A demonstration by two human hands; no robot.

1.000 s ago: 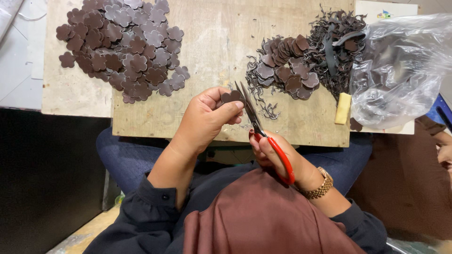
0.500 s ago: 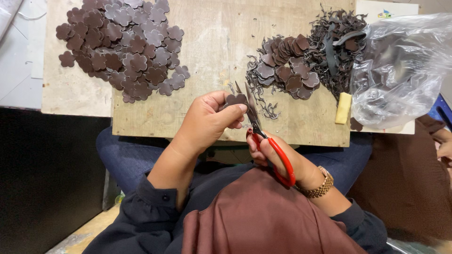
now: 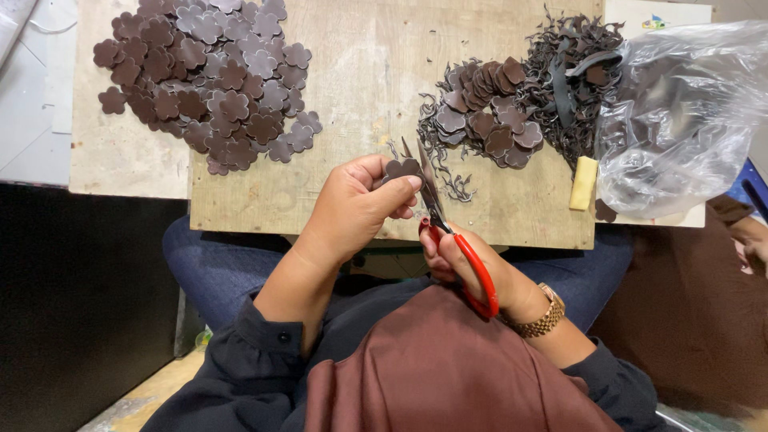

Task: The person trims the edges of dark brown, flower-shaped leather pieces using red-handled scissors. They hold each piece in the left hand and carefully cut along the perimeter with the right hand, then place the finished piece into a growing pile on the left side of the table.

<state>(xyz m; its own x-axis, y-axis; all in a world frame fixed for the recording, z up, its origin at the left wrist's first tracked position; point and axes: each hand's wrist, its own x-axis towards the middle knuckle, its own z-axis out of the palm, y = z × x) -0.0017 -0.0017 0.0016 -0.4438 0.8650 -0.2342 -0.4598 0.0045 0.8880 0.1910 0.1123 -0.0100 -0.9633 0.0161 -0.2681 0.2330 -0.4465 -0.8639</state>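
At the tabletop's near edge, the left hand (image 3: 352, 210) pinches a brown flower piece (image 3: 401, 169), its grip clamped on it. The right hand (image 3: 472, 268) grips red-handled scissors (image 3: 448, 232); a slip could nick the petals or fingertips.

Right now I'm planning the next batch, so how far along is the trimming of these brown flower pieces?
Done: a large pile of trimmed flower pieces lies on the board's left. In hand: the left hand holds one flower piece while the right hand works red-handled scissors at its edge. Left: a smaller untrimmed stack beside curly offcuts.
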